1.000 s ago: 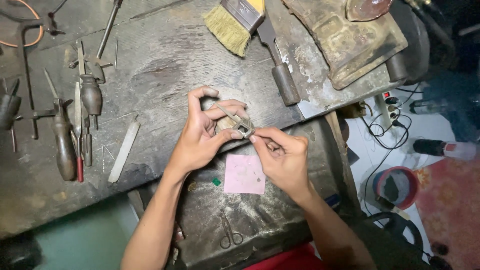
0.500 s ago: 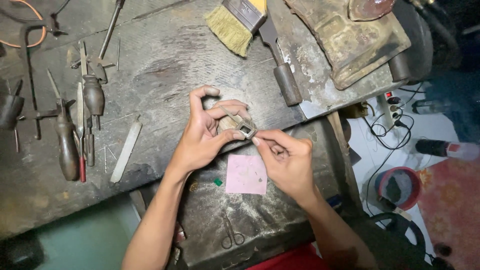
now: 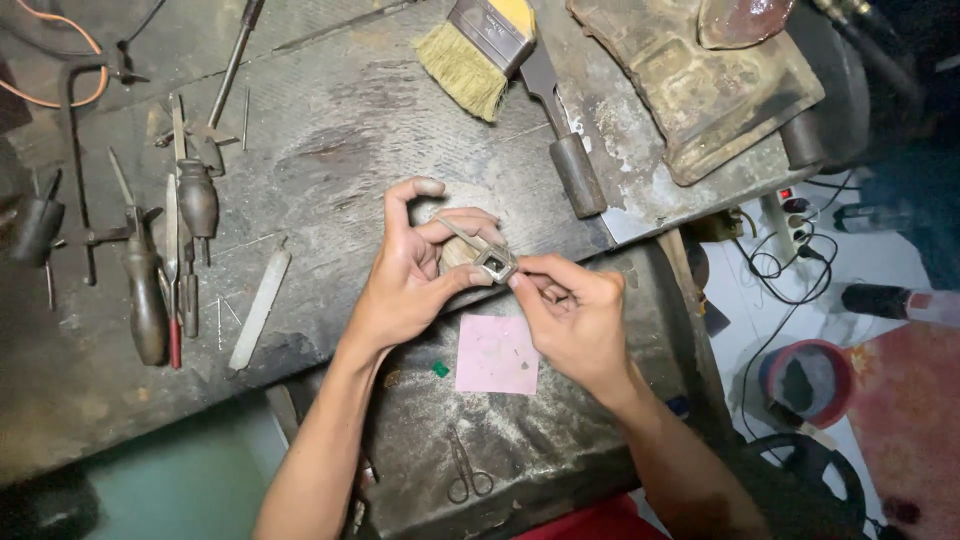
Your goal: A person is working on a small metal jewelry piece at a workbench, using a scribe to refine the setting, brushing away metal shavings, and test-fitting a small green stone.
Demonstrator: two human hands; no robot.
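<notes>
Two hands are meeting over the front edge of a dark, worn workbench (image 3: 330,150); the left hand (image 3: 410,280) is curling its fingers and thumb closed around a small square metal setting (image 3: 495,262), seemingly bracing it against a rounded wooden peg so it cannot shift; the right hand (image 3: 570,320) is pinching its thumb and forefinger shut at the setting's right corner, though whether a fine tool or stone is sitting between those fingertips is too small to tell; just below the hands a pink square of paper (image 3: 497,354) is lying flat on a lower dark surface, probably placed to catch small pieces, with a tiny green bit (image 3: 440,369) beside it and small scissors (image 3: 467,470) nearer the body; wooden-handled hand tools (image 3: 150,300) are lying in a row at the left, within reach; a yellow-bristled brush (image 3: 480,50) is resting at the top; no labels or packages are legible.
</notes>
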